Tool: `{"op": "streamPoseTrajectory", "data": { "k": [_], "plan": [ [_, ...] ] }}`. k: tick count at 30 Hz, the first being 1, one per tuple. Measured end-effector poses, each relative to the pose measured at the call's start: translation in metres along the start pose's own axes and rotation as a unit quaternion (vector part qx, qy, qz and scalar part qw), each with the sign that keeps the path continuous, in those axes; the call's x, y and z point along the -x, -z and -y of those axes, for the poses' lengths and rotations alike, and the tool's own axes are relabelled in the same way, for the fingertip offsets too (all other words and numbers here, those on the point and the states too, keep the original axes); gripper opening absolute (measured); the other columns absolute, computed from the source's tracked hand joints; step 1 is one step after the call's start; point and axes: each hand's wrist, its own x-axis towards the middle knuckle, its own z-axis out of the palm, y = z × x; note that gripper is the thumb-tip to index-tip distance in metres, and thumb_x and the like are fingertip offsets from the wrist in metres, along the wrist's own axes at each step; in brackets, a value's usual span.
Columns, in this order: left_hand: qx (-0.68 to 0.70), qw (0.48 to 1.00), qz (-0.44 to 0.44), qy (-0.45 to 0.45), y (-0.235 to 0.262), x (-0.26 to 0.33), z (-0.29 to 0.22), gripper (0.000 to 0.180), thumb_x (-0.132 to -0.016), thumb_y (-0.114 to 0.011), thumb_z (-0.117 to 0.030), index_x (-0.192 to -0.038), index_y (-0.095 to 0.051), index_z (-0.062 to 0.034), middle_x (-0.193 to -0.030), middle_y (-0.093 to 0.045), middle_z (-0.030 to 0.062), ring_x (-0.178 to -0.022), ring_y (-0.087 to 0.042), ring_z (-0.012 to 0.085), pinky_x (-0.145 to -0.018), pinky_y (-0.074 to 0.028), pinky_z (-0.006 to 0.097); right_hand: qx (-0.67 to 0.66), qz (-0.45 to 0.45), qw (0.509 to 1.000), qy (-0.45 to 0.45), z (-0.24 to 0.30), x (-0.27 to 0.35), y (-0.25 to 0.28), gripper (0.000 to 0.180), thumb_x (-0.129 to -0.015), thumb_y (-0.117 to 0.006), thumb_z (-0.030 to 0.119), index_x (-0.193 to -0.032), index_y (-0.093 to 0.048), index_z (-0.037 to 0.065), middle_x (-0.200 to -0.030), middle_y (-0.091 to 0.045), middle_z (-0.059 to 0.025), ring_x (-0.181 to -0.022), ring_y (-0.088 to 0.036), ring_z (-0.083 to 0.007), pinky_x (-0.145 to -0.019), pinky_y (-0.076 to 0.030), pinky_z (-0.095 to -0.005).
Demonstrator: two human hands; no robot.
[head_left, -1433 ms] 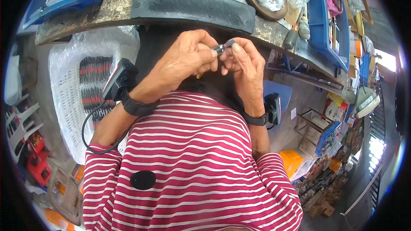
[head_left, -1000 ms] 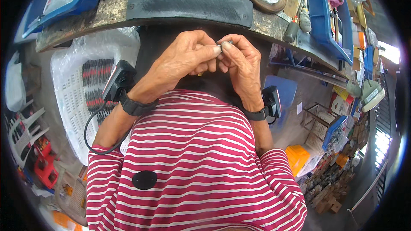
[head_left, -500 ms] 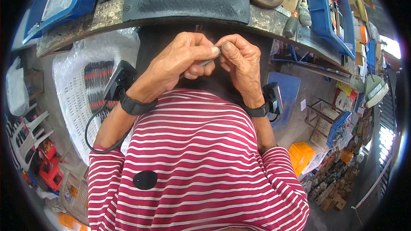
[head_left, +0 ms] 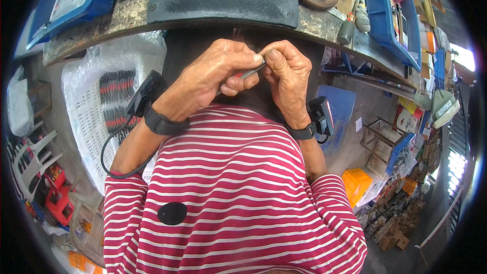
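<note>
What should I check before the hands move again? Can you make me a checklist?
1. Left hand has the part: ok, thumb and bent fingers are closed on it.
2. Right hand is at the part's upper end: ok, its fingertips are right there.
3. Right hand's grip is firm: cannot tell, fingers hide it.
4. Part's upper end is easy to see: not ok, fingertips cover it.
5. Cord is away from the fingers: ok, it loops beside the left forearm.
6. Screwdriver is away from the hands: ok, it's on the bench.
</note>
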Motion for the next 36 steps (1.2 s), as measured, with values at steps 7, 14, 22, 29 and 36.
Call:
{"op": "streamPoseTrajectory", "data": {
  "k": [7, 14, 22, 29, 36],
  "plan": [
    [0.013, 1.0, -0.003, -0.005, 0.0006, 0.0005, 0.0024, 0.018, -0.085, -0.061, -0.019, -0.087, -0.053, -0.0037, -0.064, -0.053, 0.0056, -0.043, -0.032, 0.0022, -0.037, -0.021, 0.016, -0.016, 0.015, 1.0, -0.005, 0.0004, -0.0013, 0.0019, 0.019, -0.089, -0.059, 0.018, -0.086, -0.059, -0.001, -0.062, -0.049, 0.0026, -0.051, -0.037, -0.0024, -0.045, -0.026, -0.0164],
    [0.012, 1.0, -0.002, -0.015, -0.0013, -0.0006, 0.0035, 0.016, -0.085, -0.06, -0.018, -0.085, -0.053, -0.0036, -0.064, -0.053, 0.005, -0.043, -0.032, 0.0022, -0.036, -0.022, 0.016, 0.039, -0.044, 0.996, 0.062, -0.0036, 0.0048, -0.005, 0.017, -0.089, -0.059, 0.017, -0.086, -0.059, 0.0, -0.063, -0.049, 0.0028, -0.052, -0.037, -0.0024, -0.045, -0.025, -0.0167],
    [0.016, 0.999, -0.024, -0.018, -0.0058, 0.0029, 0.0042, 0.017, -0.085, -0.057, -0.014, -0.083, -0.052, 0.0022, -0.06, -0.049, 0.0045, -0.045, -0.033, 0.0019, -0.036, -0.021, 0.017, -0.024, 0.005, 1.0, -0.001, 0.0019, 0.0013, -0.0017, 0.017, -0.09, -0.058, 0.016, -0.082, -0.059, 0.0, -0.06, -0.046, 0.0036, -0.051, -0.037, -0.002, -0.045, -0.027, -0.0171],
    [-0.016, 0.999, -0.012, -0.028, -0.0046, 0.0007, 0.0053, 0.019, -0.086, -0.058, -0.02, -0.083, -0.052, -0.002, -0.062, -0.049, 0.0019, -0.044, -0.031, 0.0009, -0.036, -0.019, 0.016, -0.036, 0.024, 0.999, -0.001, 0.0057, -0.0011, 0.0009, 0.017, -0.09, -0.058, 0.016, -0.083, -0.06, 0.0, -0.059, -0.045, 0.0039, -0.05, -0.035, -0.0018, -0.044, -0.026, -0.0172],
    [-0.059, 0.998, -0.017, -0.031, -0.0019, 0.0023, 0.0073, 0.018, -0.088, -0.057, -0.022, -0.087, -0.051, -0.0041, -0.063, -0.05, 0.0, -0.044, -0.03, 0.0008, -0.037, -0.019, 0.016, -0.011, 0.005, 1.0, 0.009, -0.002, 0.0027, -0.0008, 0.019, -0.09, -0.057, 0.017, -0.084, -0.061, -0.001, -0.059, -0.046, 0.0026, -0.05, -0.036, -0.0023, -0.044, -0.026, -0.0171]
  ]
}}
